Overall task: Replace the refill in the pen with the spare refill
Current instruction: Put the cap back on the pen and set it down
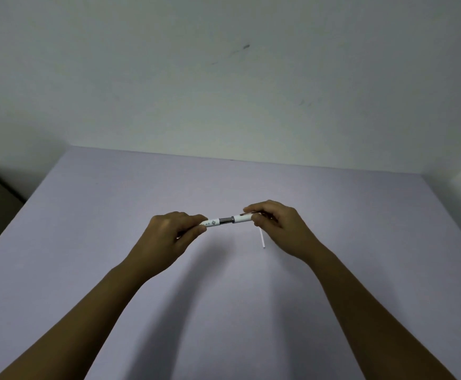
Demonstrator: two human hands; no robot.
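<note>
The left hand point(173, 231) pinches one end of a slim white plastic pen with a silver metal band at its middle point(225, 221), thumb below and fingertips curled over the barrel, so that this half is gripped firmly and cannot turn. The pen runs almost level between the two hands, raised over the pale lilac tabletop point(92, 204), which leaves both ends free to be worked without rubbing the surface. The silver band sits bare in the gap between the hands; I judge that this is the joint where the two halves unscrew, and that the hands sit either side of it to twist against each other. The right hand point(274, 224) closes on the other end, fingers wrapped round the barrel beside a dark clip. Just under that hand a thin white plastic spare refill point(262, 238) lies on the tabletop, its far end hidden by the fingers; it looks parked close by, ready to be picked up once the old refill is out.
</note>
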